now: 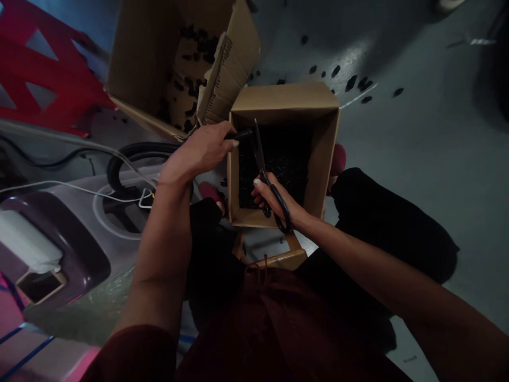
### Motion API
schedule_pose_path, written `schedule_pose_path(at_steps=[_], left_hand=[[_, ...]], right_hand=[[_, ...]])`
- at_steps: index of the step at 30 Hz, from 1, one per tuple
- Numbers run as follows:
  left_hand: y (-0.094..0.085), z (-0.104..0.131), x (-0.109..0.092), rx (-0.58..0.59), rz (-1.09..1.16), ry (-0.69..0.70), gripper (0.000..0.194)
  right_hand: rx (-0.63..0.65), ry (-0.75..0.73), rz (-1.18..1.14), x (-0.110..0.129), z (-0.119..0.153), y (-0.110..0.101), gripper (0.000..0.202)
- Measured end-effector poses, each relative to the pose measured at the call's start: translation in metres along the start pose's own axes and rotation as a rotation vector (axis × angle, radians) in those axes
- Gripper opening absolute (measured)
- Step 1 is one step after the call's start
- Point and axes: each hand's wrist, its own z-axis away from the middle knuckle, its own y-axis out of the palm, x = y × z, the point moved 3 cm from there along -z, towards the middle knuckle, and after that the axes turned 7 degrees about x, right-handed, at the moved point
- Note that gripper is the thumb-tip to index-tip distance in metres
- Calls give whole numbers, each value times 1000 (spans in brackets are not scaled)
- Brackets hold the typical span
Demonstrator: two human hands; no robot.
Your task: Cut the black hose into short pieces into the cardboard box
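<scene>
My left hand (212, 142) is closed around a black ribbed hose (245, 135), whose short end sticks out to the right over a cardboard box (234, 175). In my right hand (274, 196) is a pair of scissors (259, 148) with black handles, its blades pointing away from me beside the hose end. The blades look nearly together. Inside the box lies a heap of small dark pieces (278, 164), too dim to make out singly. More of the hose is coiled to the left of my left wrist.
A larger open cardboard box (135, 69) with scattered black bits stands at the far left. Black pieces (350, 83) lie on the floor beyond. Left are a translucent bin (87, 185), a purple stool (75, 239) and a red frame (51, 69). A wooden stool (282, 260) is below me.
</scene>
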Motion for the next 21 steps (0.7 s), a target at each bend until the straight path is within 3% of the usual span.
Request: schedule_pose_path(at_steps=[5, 21], left_hand=[[3, -2, 0, -10, -38, 75, 37], [9, -4, -9, 101, -129, 170, 42]], right_hand=[[13, -68, 117, -7, -2, -1, 34], [-10, -43, 226, -3, -4, -4, 39]])
